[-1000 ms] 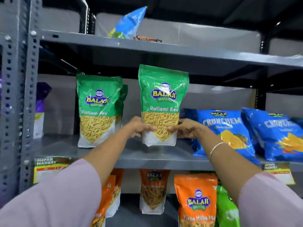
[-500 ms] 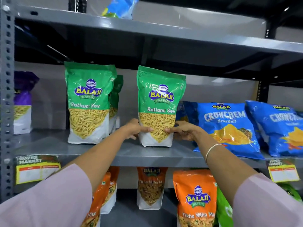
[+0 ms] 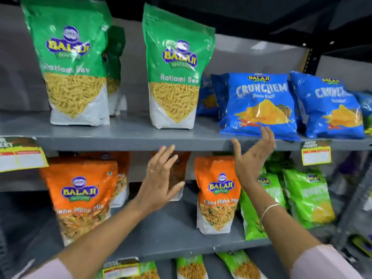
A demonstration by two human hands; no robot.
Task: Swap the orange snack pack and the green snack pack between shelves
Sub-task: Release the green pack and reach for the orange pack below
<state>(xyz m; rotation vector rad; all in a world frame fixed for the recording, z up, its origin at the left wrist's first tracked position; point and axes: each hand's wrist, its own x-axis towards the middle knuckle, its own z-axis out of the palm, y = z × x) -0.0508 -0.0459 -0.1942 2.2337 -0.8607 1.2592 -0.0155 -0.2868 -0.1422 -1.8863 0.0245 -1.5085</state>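
A green snack pack [image 3: 175, 71] stands upright on the upper grey shelf [image 3: 128, 135], free of both hands. A second green pack [image 3: 70, 65] stands to its left. One shelf down stands an orange snack pack [image 3: 217, 196], with another orange pack [image 3: 80, 196] at the left and a third mostly hidden behind my left hand. My left hand [image 3: 161, 178] is spread, empty, in front of the lower shelf. My right hand [image 3: 251, 158] is also spread and empty, just right of the orange pack's top, at the upper shelf's front edge.
Blue Crunchem bags [image 3: 259, 105] lie on the upper shelf at the right. Light green bags [image 3: 306, 196] fill the lower shelf's right side. Yellow price tags [image 3: 316, 154] hang from the shelf edge. More packs [image 3: 191, 266] sit on the bottom shelf.
Both hands have let go of the green pack, which now stands on the upper shelf, and dropped to the lower shelf level. The view has tilted down.
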